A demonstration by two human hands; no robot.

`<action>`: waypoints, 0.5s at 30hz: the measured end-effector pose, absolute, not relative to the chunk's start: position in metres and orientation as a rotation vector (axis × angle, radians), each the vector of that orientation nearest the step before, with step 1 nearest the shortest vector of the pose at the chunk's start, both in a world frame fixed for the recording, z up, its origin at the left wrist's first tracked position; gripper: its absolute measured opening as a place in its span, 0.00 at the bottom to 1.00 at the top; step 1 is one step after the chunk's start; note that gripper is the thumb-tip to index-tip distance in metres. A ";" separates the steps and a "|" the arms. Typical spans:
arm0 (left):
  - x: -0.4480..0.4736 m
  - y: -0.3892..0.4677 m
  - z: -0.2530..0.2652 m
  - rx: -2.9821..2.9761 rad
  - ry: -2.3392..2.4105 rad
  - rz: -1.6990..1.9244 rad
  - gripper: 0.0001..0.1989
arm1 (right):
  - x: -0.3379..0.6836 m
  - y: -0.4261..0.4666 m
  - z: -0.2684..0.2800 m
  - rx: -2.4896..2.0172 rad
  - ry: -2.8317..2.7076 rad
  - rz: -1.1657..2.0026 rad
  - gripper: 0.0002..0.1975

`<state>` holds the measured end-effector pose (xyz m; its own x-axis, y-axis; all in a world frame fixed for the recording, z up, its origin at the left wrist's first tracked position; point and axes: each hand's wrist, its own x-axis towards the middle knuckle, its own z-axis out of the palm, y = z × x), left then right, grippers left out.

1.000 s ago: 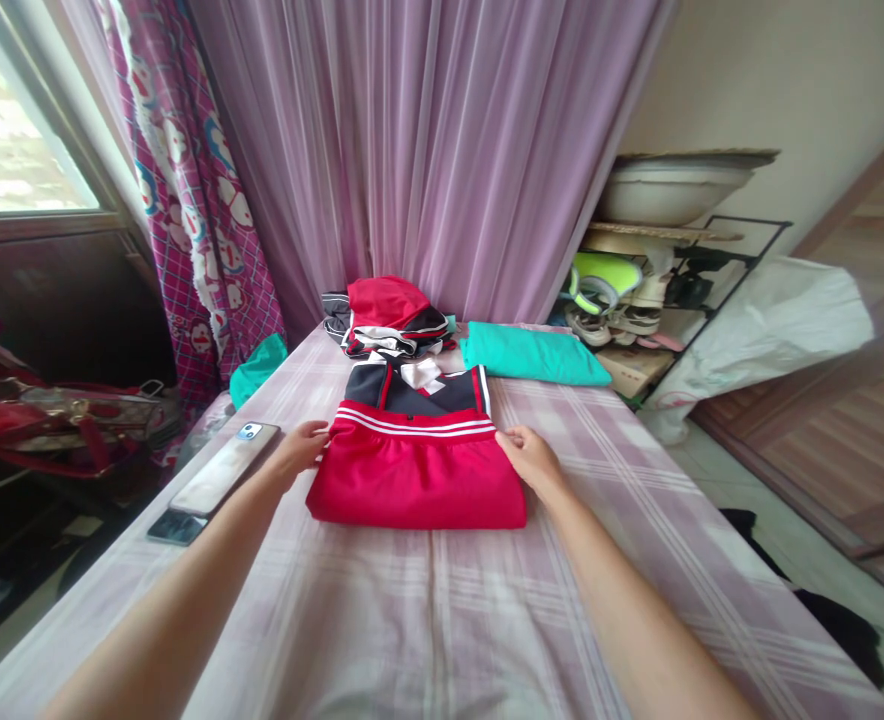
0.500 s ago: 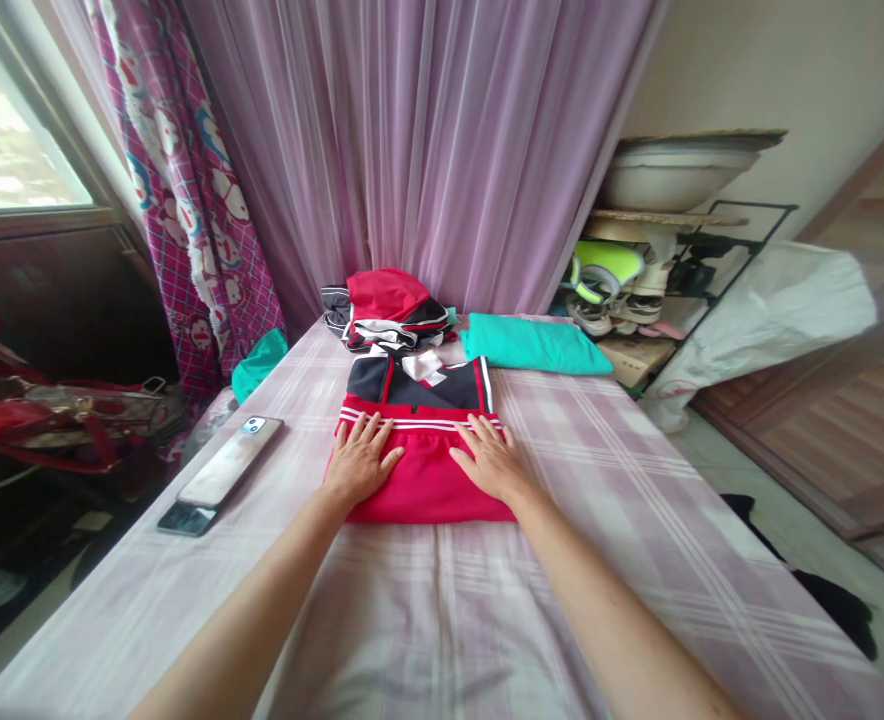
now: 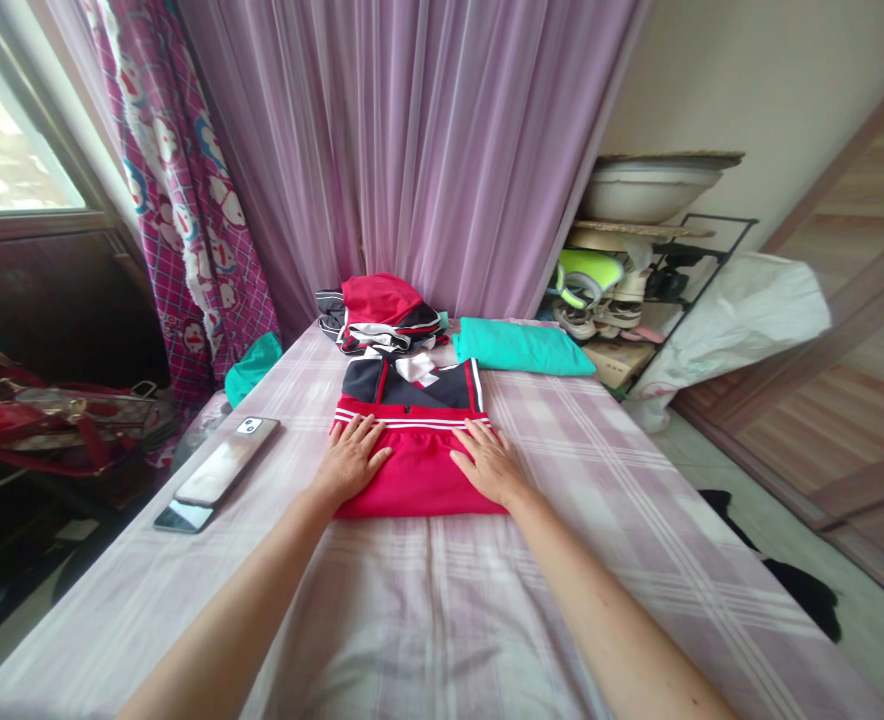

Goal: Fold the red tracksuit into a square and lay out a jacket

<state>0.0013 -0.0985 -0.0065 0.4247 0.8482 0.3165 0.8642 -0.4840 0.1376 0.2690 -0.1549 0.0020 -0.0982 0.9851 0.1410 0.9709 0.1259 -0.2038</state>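
A folded red and dark grey jacket (image 3: 423,475) lies in front of me on the plaid cloth, its white-striped hem band running across the middle. My left hand (image 3: 352,458) rests flat on its left side, fingers spread over the stripes. On the right side lies my right hand (image 3: 489,462), palm down with the fingers apart. Above the band the dark part with red and white piping shows, and a small white piece of cloth (image 3: 415,367) sits at its top. Parts of the jacket are hidden under my hands.
Behind the jacket is a heap of red, black and white clothes (image 3: 382,310). A folded teal cloth (image 3: 524,345) lies to its right. A phone (image 3: 228,462) is on the left of the bed-like surface (image 3: 622,560). A shelf with shoes and a basin (image 3: 648,190) stands at the right.
The view has shifted slightly, so the things at the right appear further left. Both hands stay flat on the jacket, with the left hand a little further out toward its left edge.
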 end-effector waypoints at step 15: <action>-0.064 -0.137 0.004 -2.804 -1.233 -0.864 0.15 | 0.338 -0.211 -0.037 -1.485 -2.294 0.131 0.39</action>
